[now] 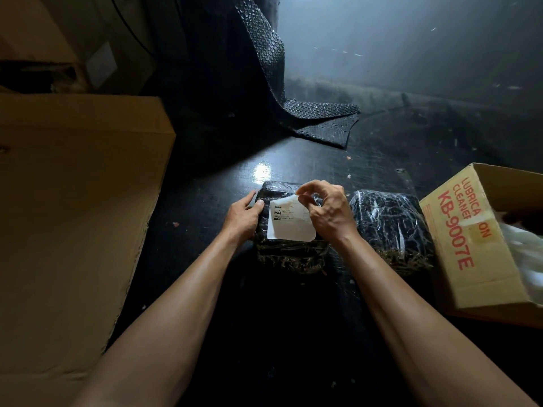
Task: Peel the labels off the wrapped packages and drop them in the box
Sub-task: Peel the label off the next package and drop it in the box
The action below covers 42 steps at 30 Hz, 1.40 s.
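R hand point(326, 211) pinches label point(291, 221) far corner, L hand point(245, 217) grips package point(289, 248); we judge box point(470, 239) lies rightward, nearer R.

Dark, scuffed table point(367, 160), a glare spot near the middle; on it two wrapped packages side by side point(289, 254) point(392, 227), an open cardboard box point(470, 248) at right, black bubble wrap point(320, 118) trailing onto the far part, small scraps scattered about
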Available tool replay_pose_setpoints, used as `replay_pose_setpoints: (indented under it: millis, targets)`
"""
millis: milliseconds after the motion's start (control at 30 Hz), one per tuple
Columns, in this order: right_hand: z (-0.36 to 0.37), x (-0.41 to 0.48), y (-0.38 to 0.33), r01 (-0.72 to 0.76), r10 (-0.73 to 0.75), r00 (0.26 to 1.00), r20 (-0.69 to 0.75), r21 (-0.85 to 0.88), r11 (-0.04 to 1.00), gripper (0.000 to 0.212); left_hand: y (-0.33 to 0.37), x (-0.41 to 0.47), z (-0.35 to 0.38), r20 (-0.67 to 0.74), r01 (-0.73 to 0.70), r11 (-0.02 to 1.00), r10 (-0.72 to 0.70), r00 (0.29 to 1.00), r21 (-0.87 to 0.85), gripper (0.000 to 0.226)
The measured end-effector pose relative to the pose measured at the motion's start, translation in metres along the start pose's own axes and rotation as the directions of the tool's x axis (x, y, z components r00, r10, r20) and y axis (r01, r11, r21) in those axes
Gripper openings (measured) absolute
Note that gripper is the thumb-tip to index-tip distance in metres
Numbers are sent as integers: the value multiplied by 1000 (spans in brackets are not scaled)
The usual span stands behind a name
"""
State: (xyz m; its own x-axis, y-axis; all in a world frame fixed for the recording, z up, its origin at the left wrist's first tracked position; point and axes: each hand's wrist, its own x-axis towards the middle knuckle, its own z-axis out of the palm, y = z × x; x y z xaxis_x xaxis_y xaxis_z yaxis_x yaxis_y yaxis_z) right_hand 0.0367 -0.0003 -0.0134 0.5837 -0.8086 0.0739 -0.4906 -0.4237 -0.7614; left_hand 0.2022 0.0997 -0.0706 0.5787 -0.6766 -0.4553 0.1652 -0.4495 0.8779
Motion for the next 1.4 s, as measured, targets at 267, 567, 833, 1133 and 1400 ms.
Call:
replay_pose_setpoints:
  millis: [267,567,833,1133,1400]
  targets:
    - [4,8,-2,-15,14,999,44,11,1000,11,7,-6,-12,216,89,991,-65,974,-101,61]
    - [-3,-1,-2,17,-14,998,60,-48,999,12,-5,0,0,69,75,969,-60,996,-234,52]
    - [2,-10,-2,43,-41,999,21,-141,989,23,-2,-5,9,-59,7,988,-16,998,-155,46]
    - [0,-23,-12,88,-93,994,-53,-91,992,14,1,-10,7,-135,-30,999,28,990,-13,42]
    - [-11,-11,-4,14,-15,999,-33,-41,999,14,15,-6,-4,159,-12,995,-4,987,104,48]
